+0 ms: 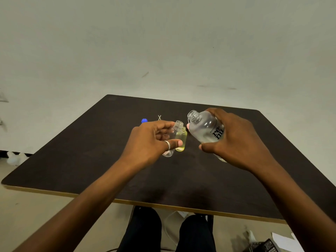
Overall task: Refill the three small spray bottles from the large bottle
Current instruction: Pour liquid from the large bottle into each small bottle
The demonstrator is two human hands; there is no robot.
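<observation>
Blue cap and white X mark lie on the dark table, beyond the left hand. Yellow small bottle stands just behind the clear small bottle pinched uncapped in left fingers. Right hand wraps the large bottle, tilted, its open mouth near the small bottle's neck, apart.

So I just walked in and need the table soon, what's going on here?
A person is refilling small bottles. The left hand holds a small clear plastic bottle, cap off, above the dark table. The right hand tilts a large frosted bottle, also uncapped, toward it; their mouths are still apart. A small yellow bottle stands just behind, and a blue cap lies further back.
</observation>
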